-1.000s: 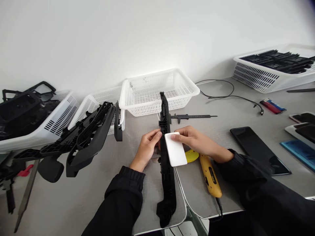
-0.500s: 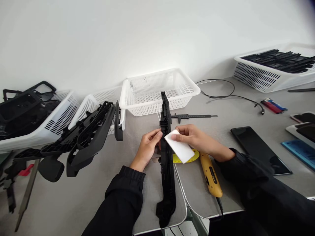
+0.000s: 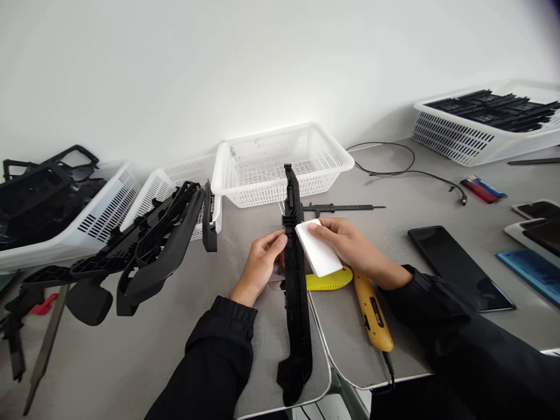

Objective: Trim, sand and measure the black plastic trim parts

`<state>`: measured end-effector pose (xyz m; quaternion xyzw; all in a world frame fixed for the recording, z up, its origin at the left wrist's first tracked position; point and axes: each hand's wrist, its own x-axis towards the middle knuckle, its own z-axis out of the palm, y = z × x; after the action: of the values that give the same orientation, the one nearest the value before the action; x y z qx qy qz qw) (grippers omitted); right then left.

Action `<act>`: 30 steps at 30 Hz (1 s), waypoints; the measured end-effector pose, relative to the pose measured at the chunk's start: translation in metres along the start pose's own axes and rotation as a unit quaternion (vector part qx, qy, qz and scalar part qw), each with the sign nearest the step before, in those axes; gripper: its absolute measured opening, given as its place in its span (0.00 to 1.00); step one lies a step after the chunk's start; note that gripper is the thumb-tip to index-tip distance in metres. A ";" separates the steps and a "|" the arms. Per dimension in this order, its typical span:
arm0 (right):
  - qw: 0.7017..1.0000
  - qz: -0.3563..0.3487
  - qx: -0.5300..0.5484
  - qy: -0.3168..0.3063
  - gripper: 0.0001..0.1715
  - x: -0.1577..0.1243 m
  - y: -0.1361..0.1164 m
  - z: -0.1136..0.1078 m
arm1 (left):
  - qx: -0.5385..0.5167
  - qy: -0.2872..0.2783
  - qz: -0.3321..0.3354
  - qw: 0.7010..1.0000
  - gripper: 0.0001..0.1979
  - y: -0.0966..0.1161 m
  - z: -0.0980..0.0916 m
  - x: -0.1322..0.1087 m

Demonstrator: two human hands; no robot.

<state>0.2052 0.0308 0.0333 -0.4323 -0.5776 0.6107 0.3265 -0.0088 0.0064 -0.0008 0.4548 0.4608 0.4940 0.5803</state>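
A long black plastic part (image 3: 296,303) lies lengthwise on the grey table, pointing away from me. My left hand (image 3: 261,263) grips its left side near the middle, fingers closed on it. My right hand (image 3: 350,245) holds a white rectangular block (image 3: 318,248) and presses its upper end against the part's right edge. A yellow flat piece (image 3: 329,280) and a yellow tool (image 3: 371,313) with a black cord lie just under my right wrist.
Empty white basket (image 3: 280,160) stands behind the part, a caliper (image 3: 341,207) beside it. Black plastic parts (image 3: 149,248) and filled baskets (image 3: 48,204) crowd the left. A dark phone (image 3: 459,268), trays, a cable (image 3: 406,169) and another basket (image 3: 485,122) lie right.
My right hand has slid the white block up along the black part, away from me, uncovering the yellow piece. My left hand and the part have stayed put.
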 end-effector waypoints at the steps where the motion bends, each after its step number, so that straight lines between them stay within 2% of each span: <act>1: 1.000 -0.007 -0.004 0.006 0.30 0.000 0.000 -0.001 | -0.001 -0.002 0.000 1.000 0.26 0.000 0.000 0.000; 9: 0.999 0.031 -0.006 -0.034 0.28 -0.002 -0.008 -0.003 | -0.003 0.007 0.000 1.000 0.25 0.002 0.001 -0.001; 12: 0.996 0.053 -0.011 -0.069 0.27 -0.003 -0.012 -0.002 | 0.002 0.003 -0.001 1.000 0.25 0.001 0.001 -0.001; 16: 0.996 0.051 -0.008 -0.073 0.26 -0.005 -0.014 -0.002 | -0.004 0.014 0.007 1.000 0.24 -0.001 0.000 0.000; 26: 0.987 0.079 -0.021 -0.138 0.26 -0.003 -0.009 -0.002 | -0.002 0.009 0.004 1.000 0.25 -0.005 -0.002 0.002; 30: 0.989 0.067 -0.012 -0.130 0.27 -0.004 -0.009 0.000 | -0.018 0.023 0.007 1.000 0.25 -0.006 -0.003 0.003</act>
<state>0.2061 0.0284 0.0424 -0.3910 -0.5921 0.6751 0.2020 -0.0103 0.0089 -0.0076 0.4359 0.4621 0.5166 0.5741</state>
